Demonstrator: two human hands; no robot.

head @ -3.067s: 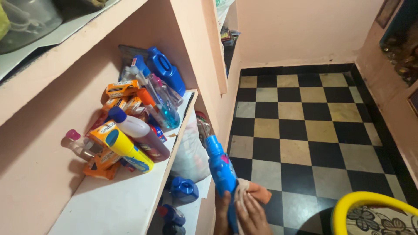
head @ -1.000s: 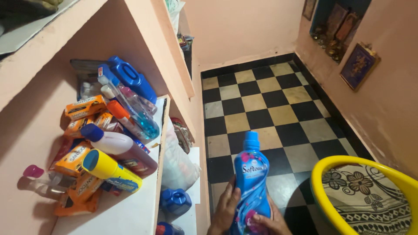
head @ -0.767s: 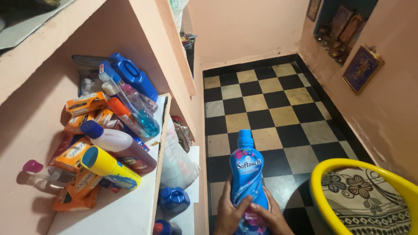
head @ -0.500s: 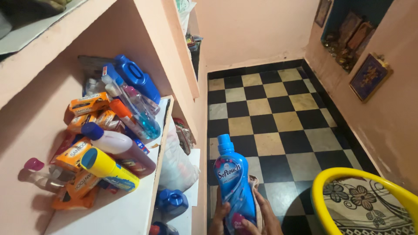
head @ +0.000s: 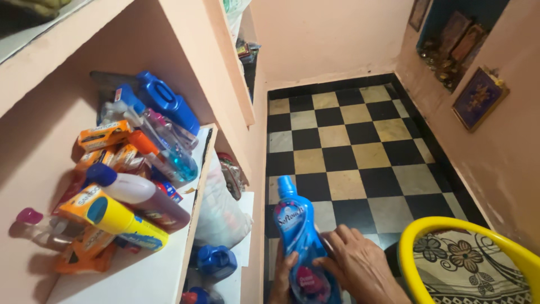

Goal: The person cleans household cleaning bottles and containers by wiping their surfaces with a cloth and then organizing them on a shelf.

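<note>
Both hands sat at the bottom edge of the view, closed around a tall blue bottle. The left hand cupped the bottle's lower left side, thumb and fingers wrapped against the plastic. The right hand lay across the right side of the body, fingertips pressed on the front near the label. The bottle stood nearly upright, tilted slightly left, blue cap on top, pink patch on the lower label; it was held in the air over the floor, just right of the shelf unit.

Just right of the hands: a yellow tub rim, curving round a patterned cloth with dark flower shapes.

Left of the hands, lower shelf: a blue-capped jug and a pale plastic bag bulging outward.

Above that, the white shelf board carried a crowded heap. Nearest lay a yellow bottle on its side, a white and maroon bottle with a blue cap beside it, and a clear bottle with a pink cap against the wall. Orange boxes were piled behind, then a clear spray bottle with blue liquid, and at the back a large blue jug leaning on the partition.

Beyond the bottle, a checkered floor of black and cream tiles ran to a peach wall. On the right wall hung a framed picture, with a recessed niche farther along holding small items too dim to make out.
</note>
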